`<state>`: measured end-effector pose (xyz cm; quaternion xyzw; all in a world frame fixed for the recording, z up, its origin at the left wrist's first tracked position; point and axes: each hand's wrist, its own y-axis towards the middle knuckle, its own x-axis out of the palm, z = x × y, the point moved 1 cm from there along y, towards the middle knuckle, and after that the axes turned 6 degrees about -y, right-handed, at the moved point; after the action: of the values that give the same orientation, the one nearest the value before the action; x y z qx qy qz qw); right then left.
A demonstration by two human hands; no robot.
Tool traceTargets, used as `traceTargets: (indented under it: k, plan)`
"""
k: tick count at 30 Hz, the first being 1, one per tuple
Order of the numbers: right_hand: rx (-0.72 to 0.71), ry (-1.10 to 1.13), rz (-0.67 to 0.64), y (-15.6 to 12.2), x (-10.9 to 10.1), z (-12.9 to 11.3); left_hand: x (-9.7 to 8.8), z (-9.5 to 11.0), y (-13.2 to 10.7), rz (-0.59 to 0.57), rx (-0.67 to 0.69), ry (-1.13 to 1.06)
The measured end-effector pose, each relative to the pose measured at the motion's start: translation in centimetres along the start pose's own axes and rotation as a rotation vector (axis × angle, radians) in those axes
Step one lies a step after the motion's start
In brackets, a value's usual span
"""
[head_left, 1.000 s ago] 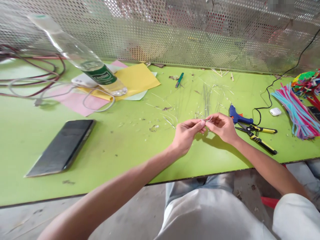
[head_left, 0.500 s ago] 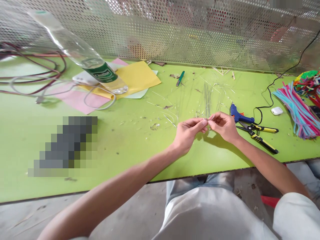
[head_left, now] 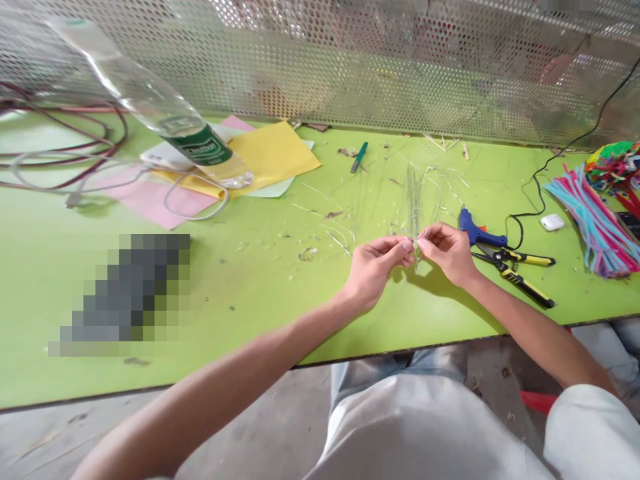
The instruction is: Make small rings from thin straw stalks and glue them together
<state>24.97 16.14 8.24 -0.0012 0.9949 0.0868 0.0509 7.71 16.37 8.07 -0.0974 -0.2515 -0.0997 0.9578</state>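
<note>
Above the green table (head_left: 250, 280), my left hand (head_left: 375, 267) and my right hand (head_left: 447, 252) meet fingertip to fingertip. Both pinch a thin silvery wire (head_left: 419, 235), which shows as a small bent loop between the thumbs and forefingers. The other fingers of each hand are curled in. Several more thin wires (head_left: 413, 190) lie loose on the table just behind the hands.
A blue glue gun (head_left: 477, 233) and yellow-handled pliers (head_left: 520, 273) lie right of my right hand. Pipe cleaners (head_left: 593, 223) and a white earbud case (head_left: 551, 222) sit far right. A plastic bottle (head_left: 165, 120), coloured papers (head_left: 270, 157), cables (head_left: 65, 153) and a perforated metal screen (head_left: 400, 67) lie behind.
Both hands stay pinched on the wire in about the same place. Only the fingertips shift slightly.
</note>
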Motion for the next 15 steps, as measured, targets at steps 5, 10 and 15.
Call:
traceTargets:
  k: [5, 10, 15]
  plan:
    - [0.012, 0.01, -0.011, 0.15, 0.01, 0.16, -0.17, 0.1, 0.04, 0.034, -0.012, 0.017]
    - [-0.006, 0.034, -0.036, 0.15, 0.26, 0.39, -0.25, 0.02, 0.04, 0.025, -0.001, -0.007]
    - [0.012, -0.015, -0.034, 0.37, -0.13, 0.36, -0.58, 0.04, 0.24, 0.086, 0.078, -0.002]
